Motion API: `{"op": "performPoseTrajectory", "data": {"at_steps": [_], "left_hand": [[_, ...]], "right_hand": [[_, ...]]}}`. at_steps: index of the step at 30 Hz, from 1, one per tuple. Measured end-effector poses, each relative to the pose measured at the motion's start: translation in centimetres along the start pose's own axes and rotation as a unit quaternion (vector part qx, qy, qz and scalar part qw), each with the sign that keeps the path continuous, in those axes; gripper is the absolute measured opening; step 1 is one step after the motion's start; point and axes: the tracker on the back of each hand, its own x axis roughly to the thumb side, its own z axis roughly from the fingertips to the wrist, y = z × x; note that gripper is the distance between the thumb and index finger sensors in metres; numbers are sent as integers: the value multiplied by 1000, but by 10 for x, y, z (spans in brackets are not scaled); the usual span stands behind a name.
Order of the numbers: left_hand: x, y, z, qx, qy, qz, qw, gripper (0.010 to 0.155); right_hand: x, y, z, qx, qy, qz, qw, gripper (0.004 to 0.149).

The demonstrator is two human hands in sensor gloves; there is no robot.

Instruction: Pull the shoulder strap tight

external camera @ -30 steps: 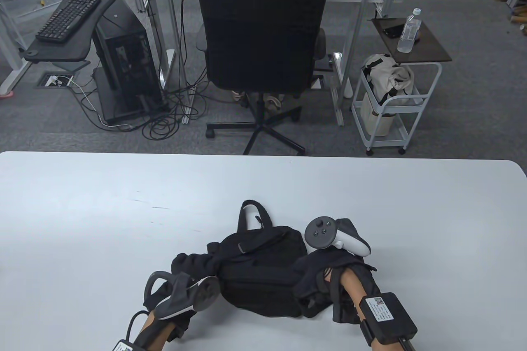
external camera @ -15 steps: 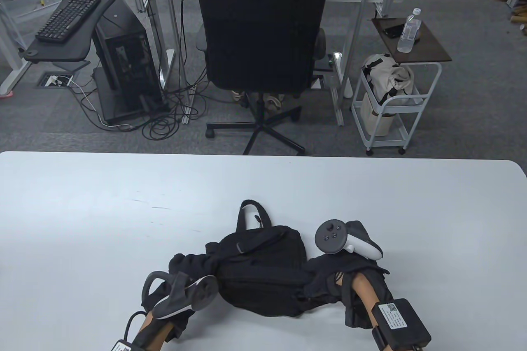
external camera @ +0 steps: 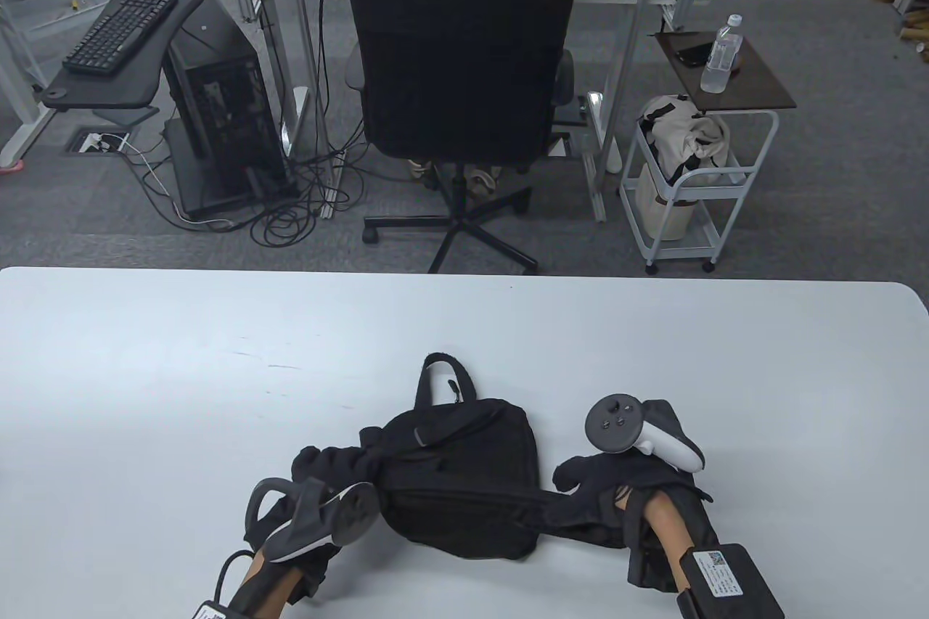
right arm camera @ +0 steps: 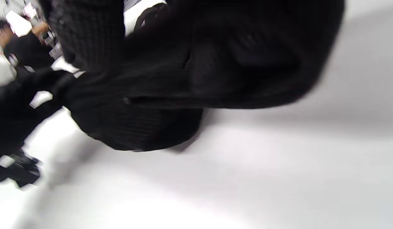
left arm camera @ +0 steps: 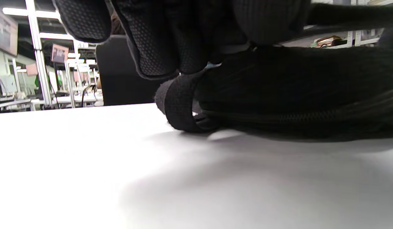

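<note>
A small black bag (external camera: 464, 481) lies near the table's front edge, its top handle (external camera: 443, 376) pointing away. A shoulder strap with a grey buckle (external camera: 421, 437) crosses its top. My left hand (external camera: 330, 463) grips the bag's left end; in the left wrist view its gloved fingers (left arm camera: 158, 47) sit on the bag (left arm camera: 294, 89) above a strap loop (left arm camera: 180, 105). My right hand (external camera: 591, 477) grips the strap (external camera: 541, 503), which runs taut from the bag's lower right side. The right wrist view is blurred and shows the bag (right arm camera: 215, 63) close up.
The white table (external camera: 218, 372) stretches wide to the left, right and far side of the bag. Beyond its far edge stand a black office chair (external camera: 457, 60), a white cart (external camera: 689, 183) and a desk with a computer tower (external camera: 218, 104).
My right hand has moved to the right and slightly toward me, drawing the strap out from the bag. The bag and my left hand shifted a little to the left.
</note>
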Motion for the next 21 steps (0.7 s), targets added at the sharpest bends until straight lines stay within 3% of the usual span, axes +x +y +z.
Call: {"op": "performPoseTrajectory", "data": {"at_steps": [2, 4, 7, 9, 12, 15, 18, 21], "left_hand": [[-2, -4, 0, -7, -2, 17, 1000, 65], [-3, -7, -1, -18, -8, 22, 1000, 66], [-6, -8, -1, -24, -5, 44, 999, 69], [-9, -6, -1, -19, -2, 64, 998, 75], [-15, 0, 0, -4, 18, 101, 995, 77], [-20, 5, 2, 11, 29, 113, 993, 76], [-22, 7, 3, 17, 39, 108, 993, 75], [-17, 12, 1, 18, 47, 93, 994, 73]], "right_hand": [[-15, 4, -2, -18, -13, -92, 996, 83], [-31, 6, -2, -79, -8, -165, 983, 80], [-44, 2, 2, -162, 18, -164, 973, 78], [-40, -2, 8, -204, 18, -124, 971, 78], [-14, -6, 23, -288, -2, 3, 958, 76], [8, 3, 38, -368, -14, 132, 920, 77], [19, 22, 39, -368, -24, 211, 905, 78], [18, 35, 36, -334, -14, 246, 910, 78]]}}
